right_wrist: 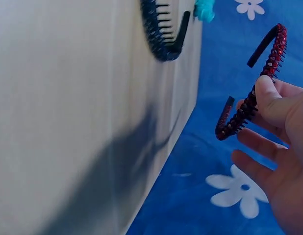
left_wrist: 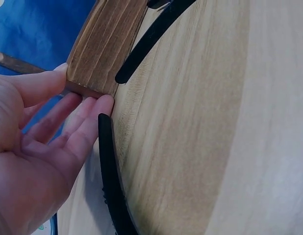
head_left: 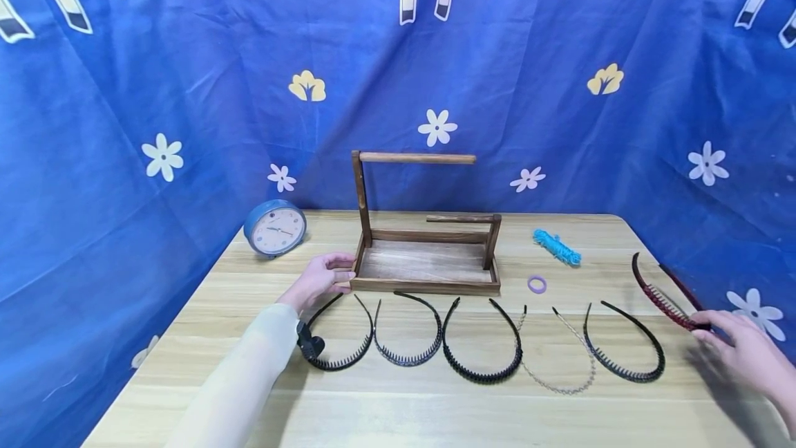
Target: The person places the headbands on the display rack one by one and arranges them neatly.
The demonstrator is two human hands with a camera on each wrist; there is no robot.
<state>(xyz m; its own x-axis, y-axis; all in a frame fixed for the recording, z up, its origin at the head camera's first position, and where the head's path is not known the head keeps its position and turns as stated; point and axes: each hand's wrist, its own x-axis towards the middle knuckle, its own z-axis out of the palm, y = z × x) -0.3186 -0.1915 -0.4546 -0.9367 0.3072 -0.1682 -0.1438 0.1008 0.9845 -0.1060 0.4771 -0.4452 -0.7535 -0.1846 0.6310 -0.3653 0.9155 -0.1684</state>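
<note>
My right hand point(head_left: 740, 348) pinches a dark red toothed headband point(right_wrist: 247, 107) between thumb and fingers, holding it raised at the table's right edge. My left hand point(head_left: 320, 281) touches the left end of a brown wooden rack point(head_left: 425, 287) with fairly straight fingers; its thumb lies at the upper edge in the left wrist view. Two bars of different heights stand over the rack's tray. In front of it lies a row of headbands: a black one point(head_left: 338, 366) beside my left wrist, a dark toothed one point(head_left: 405, 361), a thick black one point(head_left: 481, 377), a thin beaded one point(head_left: 566, 390) and another dark one point(head_left: 631, 373).
A blue round clock point(head_left: 276, 229) stands at the back left of the table point(head_left: 435, 420). Right of the rack are a bundle of light blue cord point(head_left: 557, 247) and a small purple ring point(head_left: 537, 285). A blue patterned curtain point(head_left: 385, 88) hangs behind and beside the table.
</note>
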